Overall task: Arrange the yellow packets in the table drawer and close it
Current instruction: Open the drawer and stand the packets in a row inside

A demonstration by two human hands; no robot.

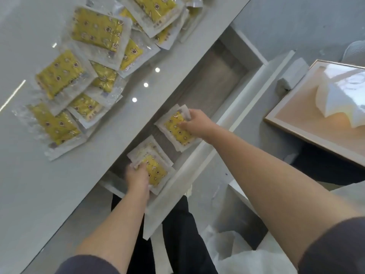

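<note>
The white table drawer (197,165) stands pulled out, running diagonally below the table edge. Two small stacks of yellow packets in clear wrap lie inside it. My left hand (138,176), blurred, grips the near stack of yellow packets (156,173) at its left corner. My right hand (195,124) holds the farther stack of yellow packets (177,131), with fingers curled over its upper right edge. Several more yellow packets (59,76) lie scattered on the tabletop.
The grey glossy tabletop (39,194) fills the left side. The far half of the drawer floor (217,76) is bare. A framed picture (296,123) with white wrapping leans at the right. White plastic bags (237,244) lie on the floor by my legs.
</note>
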